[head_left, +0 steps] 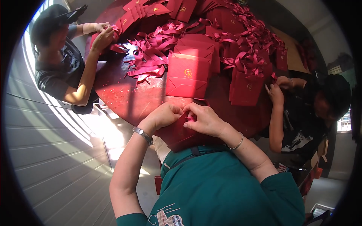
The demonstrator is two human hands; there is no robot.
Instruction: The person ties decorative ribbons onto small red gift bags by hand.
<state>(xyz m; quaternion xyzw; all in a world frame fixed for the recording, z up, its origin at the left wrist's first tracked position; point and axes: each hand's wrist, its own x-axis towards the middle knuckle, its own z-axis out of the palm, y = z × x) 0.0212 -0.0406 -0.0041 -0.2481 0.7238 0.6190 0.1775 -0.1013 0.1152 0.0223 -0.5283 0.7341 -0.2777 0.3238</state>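
Glossy red tabletop [147,103] at 12 o'clock; nearer me, a rectangular matte-red paper bag [176,135]. My left fingers [175,109] pinch the bag's upper edge; my right fingers [193,108] grasp a narrow crimson satin ribbon [190,118] there. To do this well, I should steady that edge and draw the ribbon untwisted. The bag lies toward 6 o'clock from my fingers, just beneath them.

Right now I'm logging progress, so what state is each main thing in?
Held bag: gripped near its top
Left hand: closed on that bag
Right hand: closed on it too
Front table bag: flat, mostly sunlit
Ribbons: loosely heaped
Table: partly sunlit
Watch: worn, left wrist
Bracelet: worn, right wrist
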